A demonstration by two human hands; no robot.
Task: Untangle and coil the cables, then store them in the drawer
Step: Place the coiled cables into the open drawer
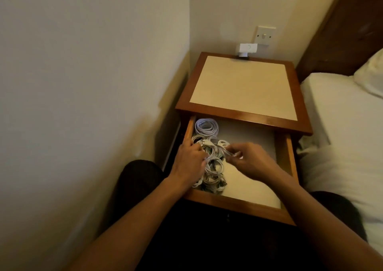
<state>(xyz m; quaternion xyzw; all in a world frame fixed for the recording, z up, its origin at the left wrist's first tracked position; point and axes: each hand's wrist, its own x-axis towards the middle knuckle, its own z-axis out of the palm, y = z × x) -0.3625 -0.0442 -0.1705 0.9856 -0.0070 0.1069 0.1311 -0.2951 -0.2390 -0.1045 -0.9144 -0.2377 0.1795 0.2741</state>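
While the drawer [287, 158] of the wooden nightstand [242, 84] stands pulled out, both hands work inside it over a heap of white cables [213, 167] that lies along the drawer's left side. Toward the back of the drawer, partly under the nightstand's top, sits a neat coil [206, 127] of pale cable, just beside the looser bundles in front of it. The left hand [189, 160] rests at the drawer's left wall, its fingers curled down into the tangle and closed around some of the white loops. The right hand [251, 159] reaches in nearer the drawer's middle, its fingertips pinched on a thin white strand drawn out from the pile; motion blur hides exactly how the fingers meet. To the right of the cables the drawer's pale floor is bare. Behind the nightstand, against the wall, a white plug-in device [247, 49] hangs from a wall socket [266, 35]. A bed [342, 125] with white bedding runs along the nightstand's right side, and the person's dark-clad knees show below the drawer's front edge.
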